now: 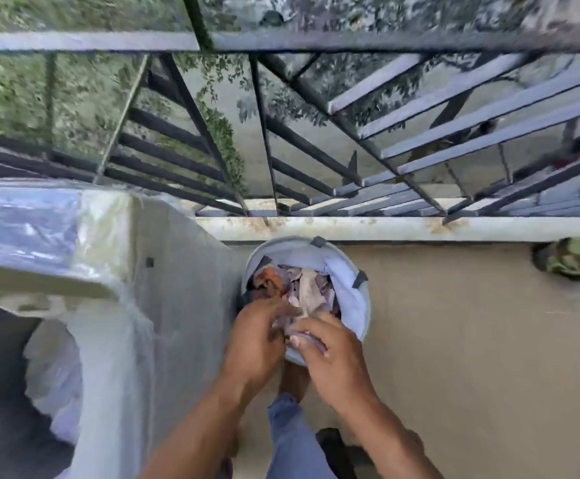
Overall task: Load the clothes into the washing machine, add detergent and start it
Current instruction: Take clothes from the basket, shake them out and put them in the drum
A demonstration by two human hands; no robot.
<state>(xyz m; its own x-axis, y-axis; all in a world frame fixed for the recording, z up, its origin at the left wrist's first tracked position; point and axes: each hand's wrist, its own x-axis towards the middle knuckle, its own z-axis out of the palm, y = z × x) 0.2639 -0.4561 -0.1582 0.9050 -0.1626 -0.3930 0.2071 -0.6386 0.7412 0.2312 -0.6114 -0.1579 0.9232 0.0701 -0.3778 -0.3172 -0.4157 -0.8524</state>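
Far left, lower corner: washing machine [115, 340], pale casing under clear plastic wrap, drum opening [12, 392] facing up, w/ a white item already draped at its edge.

Centre, on tan floor [471, 340], against the low wall: round laundry basket [364, 305], pale fabric liner w/ dark tabs on rim. Holds clothes [302, 285], mixed – orange, lilac, cream pcs, tangled.

Just below basket: left hand [257, 344], fingers curled down into the pile, appears closed on cloth, though the exact item is blurred. Right hand [330, 361] beside it, fingertips pinching a lilac piece at the near rim. Hands almost touching; both over the near side of basket.

Under hands: a bare foot and blue trouser leg.

Behind, L to R: metal railing [316, 160], dark bars, foliage beyond. Far right by wall: dark green bundle, unclear what.

Risks (judged): tangled pcs may drag extras over rim onto floor during the carry left to drum; light basket could tip if pulled from one side; loose plastic wrap may snag cloth at drum opening.

Detergent: not in view. Brands/labels/writing: none legible.
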